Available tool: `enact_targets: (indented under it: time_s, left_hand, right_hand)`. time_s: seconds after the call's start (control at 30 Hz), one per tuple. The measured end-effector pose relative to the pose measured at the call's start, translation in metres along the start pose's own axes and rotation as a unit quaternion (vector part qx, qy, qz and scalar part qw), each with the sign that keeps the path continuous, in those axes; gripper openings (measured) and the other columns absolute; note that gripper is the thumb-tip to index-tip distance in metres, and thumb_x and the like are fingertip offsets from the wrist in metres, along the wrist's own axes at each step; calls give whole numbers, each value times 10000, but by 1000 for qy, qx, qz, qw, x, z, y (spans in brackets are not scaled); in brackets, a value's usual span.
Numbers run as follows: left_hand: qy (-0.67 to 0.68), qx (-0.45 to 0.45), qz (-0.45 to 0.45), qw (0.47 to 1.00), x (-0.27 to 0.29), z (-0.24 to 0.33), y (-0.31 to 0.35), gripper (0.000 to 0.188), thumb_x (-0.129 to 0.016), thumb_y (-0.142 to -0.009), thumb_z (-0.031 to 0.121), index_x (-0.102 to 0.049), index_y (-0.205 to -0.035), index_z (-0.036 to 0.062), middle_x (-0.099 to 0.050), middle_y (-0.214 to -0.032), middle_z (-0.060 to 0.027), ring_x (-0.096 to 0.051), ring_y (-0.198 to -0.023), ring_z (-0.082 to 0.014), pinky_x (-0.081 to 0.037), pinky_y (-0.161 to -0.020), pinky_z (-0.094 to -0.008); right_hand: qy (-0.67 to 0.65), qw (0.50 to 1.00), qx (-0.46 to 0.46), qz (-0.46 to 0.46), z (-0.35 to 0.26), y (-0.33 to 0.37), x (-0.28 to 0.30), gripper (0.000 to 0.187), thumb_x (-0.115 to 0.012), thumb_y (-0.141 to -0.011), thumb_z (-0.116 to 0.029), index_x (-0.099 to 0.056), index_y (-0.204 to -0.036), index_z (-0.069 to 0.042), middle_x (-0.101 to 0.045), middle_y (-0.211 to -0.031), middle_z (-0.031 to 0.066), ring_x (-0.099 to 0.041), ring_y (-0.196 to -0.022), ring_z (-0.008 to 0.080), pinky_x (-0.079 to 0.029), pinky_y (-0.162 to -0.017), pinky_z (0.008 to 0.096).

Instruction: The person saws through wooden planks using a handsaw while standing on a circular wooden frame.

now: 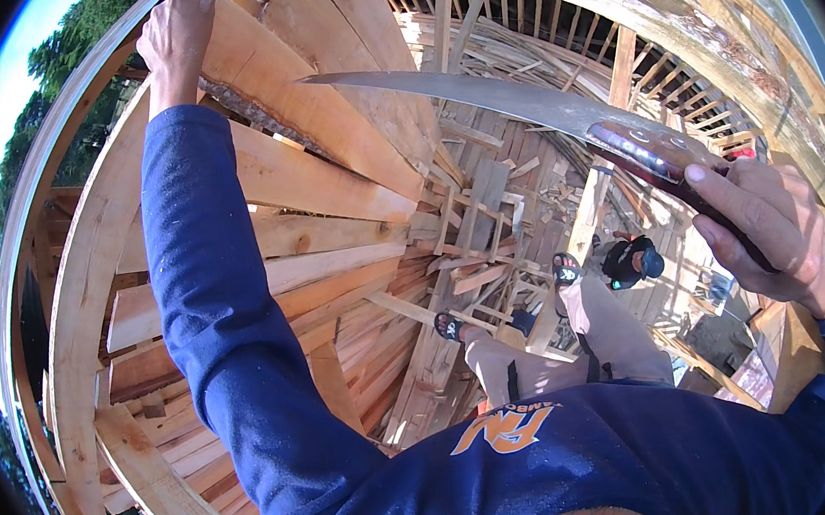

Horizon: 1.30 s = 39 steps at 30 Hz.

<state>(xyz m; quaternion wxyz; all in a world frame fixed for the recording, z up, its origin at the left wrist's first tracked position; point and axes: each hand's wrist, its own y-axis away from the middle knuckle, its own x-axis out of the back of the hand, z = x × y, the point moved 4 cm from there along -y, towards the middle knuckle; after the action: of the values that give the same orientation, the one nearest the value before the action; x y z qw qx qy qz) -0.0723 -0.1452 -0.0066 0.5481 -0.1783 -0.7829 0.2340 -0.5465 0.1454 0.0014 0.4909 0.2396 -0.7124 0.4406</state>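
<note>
My left hand (pixel 175 34) reaches up at the top left, its fingers resting on the upper edge of a slanted wooden plank (pixel 308 99). My right hand (pixel 762 224) at the right grips the dark red handle of a long machete (pixel 517 103). Its curved grey blade runs leftward, the tip hanging over the stacked planks, apart from my left hand. My blue sleeves come up from the lower edge.
Several rough planks (pixel 284 260) overlap in a slanted layer on a curved timber frame (pixel 81 319). Below lie scattered offcuts (pixel 488 220) and slatted walls. My sandalled feet (pixel 563 268) stand on beams. A person in a dark cap (pixel 631 261) is far below.
</note>
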Motion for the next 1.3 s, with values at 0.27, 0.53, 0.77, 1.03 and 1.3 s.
enact_targets:
  time_s: [0.27,0.53,0.77,1.03,1.3]
  left_hand:
    - [-20,-43,17,999,15,19,2,594,-517,-955,582,-694,-1013,18,-719,-942,-234,-705,-904,-391,-558,-779,-479]
    - [-45,-20,-159,986,-3,-2,-32,669,-506,-941,605,-628,-1263,31,-665,-1193,-256,-638,-1119,-418,-494,-943,-527]
    - [-7,-31,-113,993,-4,2,-18,662,-443,-974,602,-571,-1329,59,-673,-1160,-264,-643,-1104,-421,-494,-930,-538]
    - [-74,-25,-55,995,20,-1,12,693,-478,-932,673,-619,-1158,34,-718,-957,-254,-707,-915,-417,-564,-748,-520]
    - [-71,49,-140,986,2,-49,22,810,-516,-853,767,-723,-1080,17,-705,-1046,-265,-687,-989,-418,-536,-834,-521]
  right_hand:
    - [-147,979,-141,11,14,16,-21,295,-709,-813,-17,-675,-1100,39,-642,-695,121,-608,-544,246,-441,-482,341]
    - [-331,856,-392,-70,28,17,-36,285,-698,-882,-38,-683,-1162,13,-727,-887,122,-644,-690,107,-500,-620,271]
    - [-309,923,-225,-42,26,2,-30,403,-658,-838,11,-647,-1240,-18,-714,-955,144,-661,-722,196,-506,-615,317]
    - [-198,978,-56,44,-7,-19,-13,558,-711,-791,48,-571,-1327,-19,-709,-1092,157,-693,-751,268,-544,-601,344]
    - [-153,987,-4,-46,15,-15,-25,559,-770,-720,53,-600,-1251,20,-699,-926,206,-657,-647,284,-496,-556,352]
